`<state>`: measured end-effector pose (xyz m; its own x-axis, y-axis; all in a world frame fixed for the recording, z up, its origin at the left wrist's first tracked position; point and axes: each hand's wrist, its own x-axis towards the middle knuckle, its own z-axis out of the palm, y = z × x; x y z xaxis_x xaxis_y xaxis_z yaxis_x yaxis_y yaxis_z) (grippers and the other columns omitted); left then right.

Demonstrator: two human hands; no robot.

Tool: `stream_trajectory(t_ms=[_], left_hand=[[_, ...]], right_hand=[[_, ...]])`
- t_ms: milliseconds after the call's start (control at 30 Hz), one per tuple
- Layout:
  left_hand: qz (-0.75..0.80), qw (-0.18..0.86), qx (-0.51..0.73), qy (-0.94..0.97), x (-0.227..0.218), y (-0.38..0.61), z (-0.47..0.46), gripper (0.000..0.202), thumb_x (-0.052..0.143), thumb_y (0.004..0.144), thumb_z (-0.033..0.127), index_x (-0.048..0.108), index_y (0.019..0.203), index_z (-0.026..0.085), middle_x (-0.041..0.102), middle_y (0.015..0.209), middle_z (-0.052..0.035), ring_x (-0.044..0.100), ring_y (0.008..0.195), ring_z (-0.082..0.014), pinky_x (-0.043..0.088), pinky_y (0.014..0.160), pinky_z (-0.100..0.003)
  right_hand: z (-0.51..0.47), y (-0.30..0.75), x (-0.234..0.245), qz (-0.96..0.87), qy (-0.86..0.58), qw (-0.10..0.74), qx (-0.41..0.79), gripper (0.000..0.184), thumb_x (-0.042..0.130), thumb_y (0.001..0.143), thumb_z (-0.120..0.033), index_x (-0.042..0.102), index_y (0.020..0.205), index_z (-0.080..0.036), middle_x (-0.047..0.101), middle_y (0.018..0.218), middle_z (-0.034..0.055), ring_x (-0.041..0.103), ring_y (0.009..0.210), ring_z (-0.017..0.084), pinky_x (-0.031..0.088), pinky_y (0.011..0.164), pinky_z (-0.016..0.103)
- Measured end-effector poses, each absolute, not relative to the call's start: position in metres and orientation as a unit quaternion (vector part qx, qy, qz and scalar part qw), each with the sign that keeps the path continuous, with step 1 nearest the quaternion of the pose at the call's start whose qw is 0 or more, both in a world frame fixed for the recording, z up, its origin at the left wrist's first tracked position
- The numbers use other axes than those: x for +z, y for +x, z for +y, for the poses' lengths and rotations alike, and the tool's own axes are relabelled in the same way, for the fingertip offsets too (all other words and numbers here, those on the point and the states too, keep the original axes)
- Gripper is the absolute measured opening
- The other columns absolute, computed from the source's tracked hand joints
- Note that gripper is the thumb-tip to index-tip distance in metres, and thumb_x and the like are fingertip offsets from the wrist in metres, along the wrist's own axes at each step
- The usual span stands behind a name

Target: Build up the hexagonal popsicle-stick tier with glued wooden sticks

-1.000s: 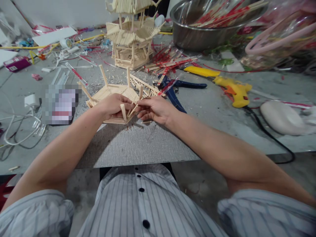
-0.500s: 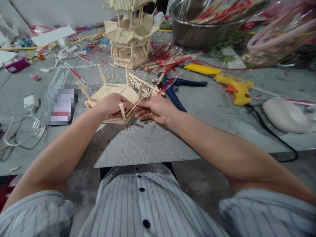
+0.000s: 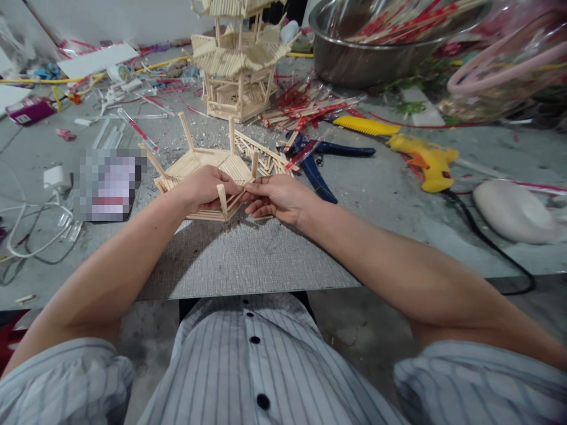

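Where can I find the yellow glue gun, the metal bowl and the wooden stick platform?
Glue gun [image 3: 437,170]: head view, on its handle.
Metal bowl [image 3: 354,65]: head view, on its outer wall.
Stick platform [image 3: 181,167]: head view, on its slatted floor, beyond the left hand [image 3: 208,188].

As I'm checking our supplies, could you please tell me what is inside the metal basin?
Red-and-pale sticks lie in the metal basin; anything beneath them is covered.

stick frame [image 3: 211,157]: tan | glue gun [image 3: 427,159]: yellow | pliers [image 3: 315,175]: blue | shirt [image 3: 221,366]: grey-striped
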<state>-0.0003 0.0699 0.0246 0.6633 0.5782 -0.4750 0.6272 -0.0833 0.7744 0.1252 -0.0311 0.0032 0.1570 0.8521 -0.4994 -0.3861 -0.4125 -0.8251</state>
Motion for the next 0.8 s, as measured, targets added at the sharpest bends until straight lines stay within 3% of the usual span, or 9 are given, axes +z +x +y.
stream_trajectory(t_ms=[233, 500, 800], left_hand=[[0.396, 0.516, -0.033, 0.759, 0.026, 0.0, 0.071, 0.023, 0.063, 0.075, 0.025, 0.058, 0.054, 0.014, 0.045, 0.038, 0.0013, 0.03, 0.03, -0.0043, 0.014, 0.04, -0.025], [0.398, 0.539, -0.005, 0.743, 0.022, 0.002, 0.07, 0.026, 0.057, 0.077, 0.016, 0.056, 0.051, 0.014, 0.05, 0.041, 0.0001, 0.035, 0.031, -0.004, 0.018, 0.04, -0.022], [0.398, 0.531, 0.008, 0.748, 0.016, 0.002, 0.074, 0.024, 0.062, 0.075, 0.02, 0.057, 0.052, 0.015, 0.049, 0.039, 0.0, 0.032, 0.027, -0.004, 0.015, 0.038, -0.022]], right_hand=[[-0.028, 0.124, 0.004, -0.216, -0.589, 0.485, 0.609, 0.022, 0.049, 0.091, -0.011, 0.056, 0.07, -0.01, 0.061, 0.053, 0.0009, 0.056, 0.037, 0.008, 0.047, 0.034, 0.016], [-0.027, 0.126, -0.001, -0.222, -0.581, 0.494, 0.608, 0.018, 0.05, 0.09, -0.009, 0.055, 0.073, -0.01, 0.062, 0.056, 0.0001, 0.058, 0.038, 0.008, 0.047, 0.034, 0.017], [-0.026, 0.122, 0.001, -0.215, -0.58, 0.5, 0.607, 0.017, 0.047, 0.091, -0.008, 0.053, 0.075, -0.011, 0.062, 0.055, 0.0004, 0.057, 0.038, 0.008, 0.047, 0.035, 0.016]])
